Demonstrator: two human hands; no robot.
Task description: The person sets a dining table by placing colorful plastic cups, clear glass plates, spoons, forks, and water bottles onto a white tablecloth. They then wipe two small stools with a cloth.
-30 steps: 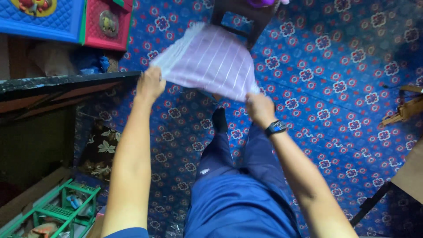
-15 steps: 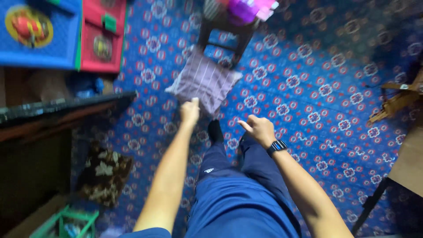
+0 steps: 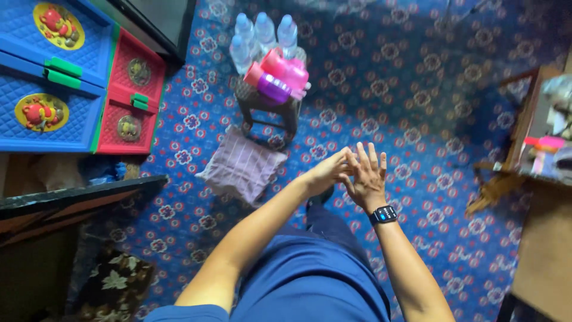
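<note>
A folded lilac striped cloth (image 3: 241,167) lies on the blue flowered floor mat (image 3: 429,131), just in front of a small dark stool (image 3: 266,106). My left hand (image 3: 326,172) and my right hand (image 3: 366,177) are raised together in front of me, fingertips touching each other, both holding nothing. The right hand's fingers are spread and a black watch sits on that wrist. The cloth lies apart from both hands, to their left. My blue trousers (image 3: 310,274) fill the lower middle.
The stool carries pink and purple bottles (image 3: 277,76), with clear water bottles (image 3: 262,33) behind. Blue and red plastic drawers (image 3: 77,77) stand at upper left, a dark table edge (image 3: 71,197) at left, a wooden shelf (image 3: 536,137) at right.
The cloth left my hands and landed on the floor by the stool. Both hands pulled back and came together. The view tilted upward.
</note>
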